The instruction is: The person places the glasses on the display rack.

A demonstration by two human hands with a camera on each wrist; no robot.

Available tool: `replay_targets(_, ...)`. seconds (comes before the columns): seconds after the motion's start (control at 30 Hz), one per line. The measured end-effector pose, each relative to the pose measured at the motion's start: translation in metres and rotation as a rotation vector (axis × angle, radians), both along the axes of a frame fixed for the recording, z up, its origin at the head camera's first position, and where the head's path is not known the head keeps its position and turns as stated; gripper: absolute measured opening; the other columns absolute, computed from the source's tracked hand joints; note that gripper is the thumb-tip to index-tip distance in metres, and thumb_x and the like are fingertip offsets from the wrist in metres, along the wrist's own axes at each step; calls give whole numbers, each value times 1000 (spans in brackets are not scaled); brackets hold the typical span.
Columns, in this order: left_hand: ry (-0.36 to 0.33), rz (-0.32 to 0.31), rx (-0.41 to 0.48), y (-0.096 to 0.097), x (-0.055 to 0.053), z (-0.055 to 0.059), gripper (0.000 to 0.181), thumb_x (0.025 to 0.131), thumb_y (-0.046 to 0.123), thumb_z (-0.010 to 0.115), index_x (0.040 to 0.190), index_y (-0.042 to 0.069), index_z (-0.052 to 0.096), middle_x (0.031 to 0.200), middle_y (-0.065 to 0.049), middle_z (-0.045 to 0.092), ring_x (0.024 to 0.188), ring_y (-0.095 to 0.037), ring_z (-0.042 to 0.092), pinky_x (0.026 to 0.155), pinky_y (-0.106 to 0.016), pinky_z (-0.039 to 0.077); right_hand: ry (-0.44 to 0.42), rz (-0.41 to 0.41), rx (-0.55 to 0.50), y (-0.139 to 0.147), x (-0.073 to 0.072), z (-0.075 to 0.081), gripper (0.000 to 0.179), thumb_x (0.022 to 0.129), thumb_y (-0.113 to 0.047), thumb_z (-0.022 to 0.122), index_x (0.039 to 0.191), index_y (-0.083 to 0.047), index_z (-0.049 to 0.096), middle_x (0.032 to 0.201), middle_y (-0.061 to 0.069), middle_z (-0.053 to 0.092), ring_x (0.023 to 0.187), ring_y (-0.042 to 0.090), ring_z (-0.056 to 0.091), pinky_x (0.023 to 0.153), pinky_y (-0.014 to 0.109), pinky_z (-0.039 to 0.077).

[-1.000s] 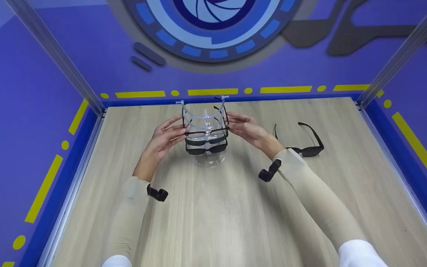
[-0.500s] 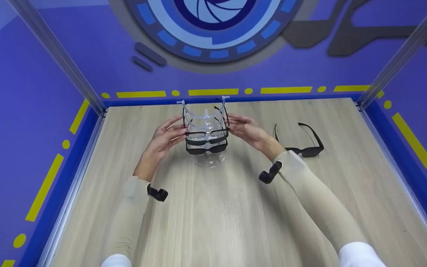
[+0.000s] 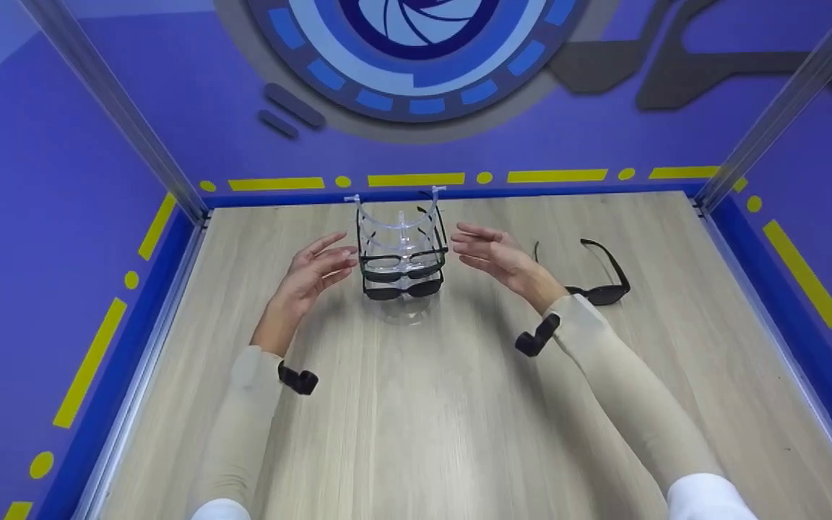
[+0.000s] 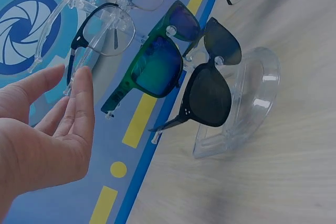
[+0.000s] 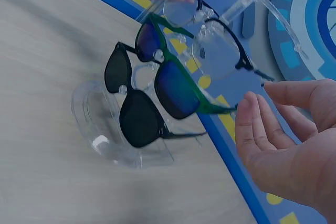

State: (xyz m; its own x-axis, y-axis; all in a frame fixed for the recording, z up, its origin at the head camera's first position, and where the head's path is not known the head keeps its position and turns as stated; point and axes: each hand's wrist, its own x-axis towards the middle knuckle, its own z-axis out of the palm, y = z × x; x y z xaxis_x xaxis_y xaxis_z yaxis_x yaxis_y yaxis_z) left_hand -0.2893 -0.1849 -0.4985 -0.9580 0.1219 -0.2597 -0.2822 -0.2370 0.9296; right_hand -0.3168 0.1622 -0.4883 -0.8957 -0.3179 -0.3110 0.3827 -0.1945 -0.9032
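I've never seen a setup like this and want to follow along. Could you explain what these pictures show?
There is no machine here, just two bare human hands: a left hand and a right hand. The widest view comes from a camera worn on the head; the other two come from one on each wrist.

On the table is a clear stand bearing clear-lensed glasses at the top, a green-framed pair below, and dark sunglasses lowest. Another dark pair lies on the table at the right, partly hidden.

The hands flank the stand, fingers relaxed, holding nothing.
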Motion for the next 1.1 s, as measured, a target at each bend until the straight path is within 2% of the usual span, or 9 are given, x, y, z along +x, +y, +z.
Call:
replay_targets(0.17, 7, 3, -83, -10, 9, -7, 52, 98, 14, 69, 147, 12, 54, 113, 1, 74, 98, -13, 73, 89, -25, 61, -5, 16, 24, 15, 1, -9, 54, 101, 1, 57, 153, -1, 42, 147, 17, 57, 110, 12, 68, 125, 47, 35)
replay_targets(0.27, 0, -2, -131, -15, 17, -14, 50, 99, 15, 69, 147, 10, 54, 112, 3, 74, 97, -12, 72, 88, -24, 61, -10, 45, 45, 24, 4, -15, 53, 102, -1, 57, 153, 0, 42, 151, 17, 54, 117, 16, 66, 124, 46, 36)
replay_targets(0.43, -22, -30, -174, -17, 28, -24, 47, 99, 14, 67, 145, 6, 55, 109, 3, 75, 96, -11, 72, 86, -24, 61, -9, 81, 101, 40, 11, -21, 52, 104, -7, 55, 153, -1, 41, 144, 12, 61, 125, 22, 62, 120, 43, 42)
replay_targets(0.67, -6, -129, -259, -9, 41, -29, 45, 100, 12, 65, 143, 2, 55, 109, -1, 75, 95, -13, 71, 85, -26, 60, 4, 159, 136, 61, 19, -27, 54, 107, -13, 52, 156, 1, 35, 133, 7, 68, 117, 17, 67, 109, 33, 53)
replay_targets(0.87, 17, -224, -288, 2, 50, -29, 43, 102, 14, 61, 143, 1, 54, 116, -6, 74, 99, -15, 71, 88, -28, 59, 17, 220, 174, 83, 28, -30, 54, 107, -14, 52, 156, 3, 34, 137, 10, 66, 118, 17, 67, 109, 33, 53)
replay_targets(1.1, 8, -286, -279, 21, 54, -31, 44, 102, 14, 61, 142, -2, 53, 117, -7, 74, 101, -16, 71, 93, -34, 59, 19, 246, 267, 109, 37, -29, 53, 108, -20, 53, 156, -4, 38, 144, 10, 62, 123, 15, 65, 107, 32, 53)
